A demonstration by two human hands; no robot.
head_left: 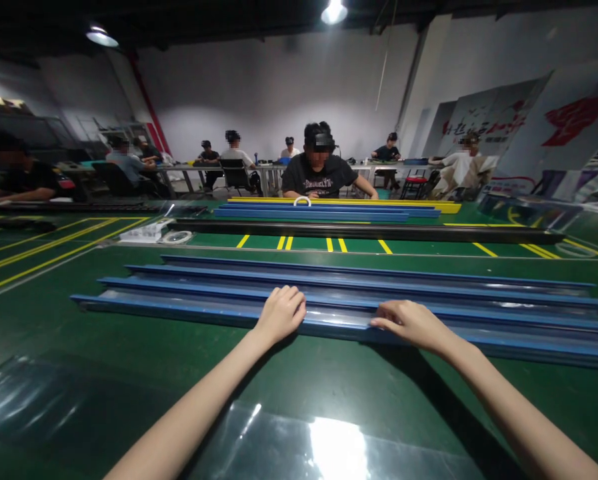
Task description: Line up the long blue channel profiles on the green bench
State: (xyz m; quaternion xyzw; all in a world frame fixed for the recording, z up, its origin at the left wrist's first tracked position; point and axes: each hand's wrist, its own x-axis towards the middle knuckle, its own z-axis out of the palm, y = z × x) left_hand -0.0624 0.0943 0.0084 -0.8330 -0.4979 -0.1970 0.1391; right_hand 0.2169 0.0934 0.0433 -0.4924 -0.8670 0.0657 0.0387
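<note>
Several long blue channel rails lie side by side across the green table. My left hand (282, 312) rests on the nearest blue rail (179, 311), its fingers curled over the rail. Farther right along that rail, my right hand (403, 319) has its thumb at the near edge and its bent fingers at the far edge, closed on it. Clear film (336, 316) shows in the channel between my hands. The fingertips of both hands are partly hidden.
Clear plastic sheets (289, 443) lie near the front edge. Beyond the blue rails are a long black bar (349, 231), a white roll (177, 237), and more blue and yellow strips (449, 207). A person (319, 175) sits opposite; others work behind.
</note>
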